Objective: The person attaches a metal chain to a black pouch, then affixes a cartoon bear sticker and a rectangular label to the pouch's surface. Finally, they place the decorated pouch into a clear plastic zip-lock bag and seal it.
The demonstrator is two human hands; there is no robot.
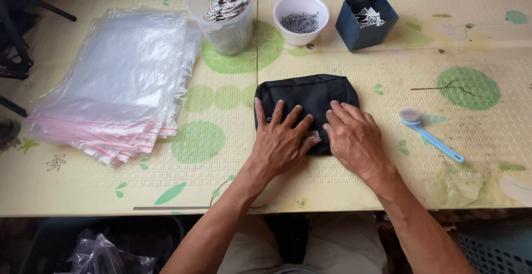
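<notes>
**Two hands flat on a black fabric pouch**

Two hands press on one soft thing near the middle of the bench (83, 196), a little toward the near edge. The bench itself is the largest thing, covered with a pale yellow mat with green circles and leaves.

Toward the left edge lies a thick stack of clear plastic bags (116, 80) with red closing strips, well apart from the hands.

The black fabric pouch (305, 94) lies flat, its far part uncovered and its near part under the hands. I judge it is light, soft and easy to fold, not fragile and not slippery; it would be best taken by its near edge or by a corner, with a pinch of the cloth.

The left hand (280, 141) lies open, fingers spread, palm down on the pouch's near left part; it grips nothing. The right hand (352, 135) is also open and flat on the near right part, fingers close together, holding nothing.

Along the far edge stand a clear round tub (221, 30) of small printed tags, a dark blue box (354, 33) and a white bowl (293, 36) of thin metal pieces.

Toward the right edge lies a small blue brush (429, 135).
</notes>
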